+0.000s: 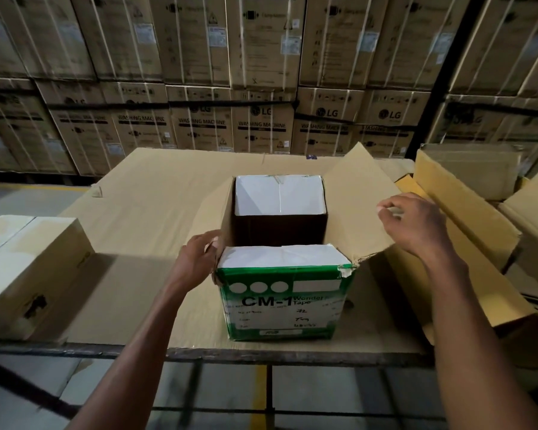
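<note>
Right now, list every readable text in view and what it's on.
"CM-1": front of the green-and-white box.
"Wonder Tape": same front, right of CM-1.
"LG": stacked cartons behind.
"WASHING MACHINE": same cartons.
Box form lines, handwriting, carton stickers: too blurred to read.

Dim warehouse light, dark shadows, edges bent and blurred.

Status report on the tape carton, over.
Left hand grips left flap. Right hand at right flap, grip unclear. Carton open. Box at left stands apart.
</note>
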`<control>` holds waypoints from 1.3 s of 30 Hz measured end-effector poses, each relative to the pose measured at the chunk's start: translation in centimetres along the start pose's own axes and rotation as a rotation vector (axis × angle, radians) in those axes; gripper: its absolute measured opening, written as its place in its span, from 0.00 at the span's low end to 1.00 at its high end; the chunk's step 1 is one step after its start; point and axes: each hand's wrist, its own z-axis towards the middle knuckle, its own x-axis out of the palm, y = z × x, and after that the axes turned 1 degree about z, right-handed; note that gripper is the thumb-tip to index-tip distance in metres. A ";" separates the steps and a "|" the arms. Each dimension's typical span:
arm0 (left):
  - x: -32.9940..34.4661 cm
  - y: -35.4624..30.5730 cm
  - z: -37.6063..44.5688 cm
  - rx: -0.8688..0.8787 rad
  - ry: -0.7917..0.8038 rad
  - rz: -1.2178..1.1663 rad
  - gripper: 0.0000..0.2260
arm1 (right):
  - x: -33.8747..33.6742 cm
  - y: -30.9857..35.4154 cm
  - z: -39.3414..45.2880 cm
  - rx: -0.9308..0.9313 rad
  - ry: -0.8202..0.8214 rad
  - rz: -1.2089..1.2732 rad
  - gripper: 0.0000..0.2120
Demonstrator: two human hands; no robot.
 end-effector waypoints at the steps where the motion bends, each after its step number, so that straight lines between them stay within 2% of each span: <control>1: -0.1 0.0 -0.3 -0.007 -0.012 -0.055 0.17 | -0.1 -1.0 -0.2 0.033 0.045 -0.039 0.10; 4: -0.3 0.5 -0.9 -0.011 -0.060 -0.152 0.17 | 0.7 -4.1 -1.0 0.186 0.215 -0.051 0.11; 7: -0.1 0.8 -1.3 0.039 -0.041 -0.152 0.17 | 3.5 -5.4 -2.7 0.292 0.322 0.193 0.15; 10: 0.3 1.3 -1.4 0.055 -0.032 -0.183 0.16 | 6.9 -5.2 -4.4 0.332 0.427 0.314 0.20; 12: 0.4 1.4 -1.1 0.066 -0.033 -0.127 0.16 | 8.4 -4.9 -4.9 0.355 0.458 0.353 0.16; 14: 0.2 1.4 -0.6 0.131 -0.044 0.065 0.16 | 9.0 -4.6 -5.1 0.356 0.425 0.375 0.15; 16: 0.0 0.6 0.0 0.241 -0.076 0.243 0.14 | 8.7 -4.2 -4.7 0.345 0.303 0.356 0.16; 19: 0.4 -2.3 1.2 0.400 -0.037 0.340 0.10 | 7.7 -3.0 -3.8 0.266 0.133 0.321 0.13; 21: 1.5 -4.3 2.6 0.444 0.047 0.388 0.08 | 7.1 -1.7 -3.4 0.205 0.066 0.286 0.13; 24: 3.8 -5.8 5.2 0.412 0.246 0.475 0.10 | 6.5 0.6 -3.4 0.118 0.054 0.339 0.13; 27: 5.6 -6.6 6.5 0.257 0.462 0.549 0.15 | 6.6 2.1 -4.0 0.068 0.125 0.413 0.13; 31: 6.3 -6.5 6.9 0.140 0.577 0.564 0.24 | 7.2 2.3 -4.6 0.048 0.211 0.496 0.09; 35: 5.9 -6.3 7.0 0.120 0.528 0.490 0.22 | 7.1 1.9 -4.7 0.054 0.228 0.509 0.10; 39: 4.4 -7.9 7.4 0.245 0.299 0.509 0.15 | 6.5 2.0 -3.8 0.054 0.195 0.554 0.15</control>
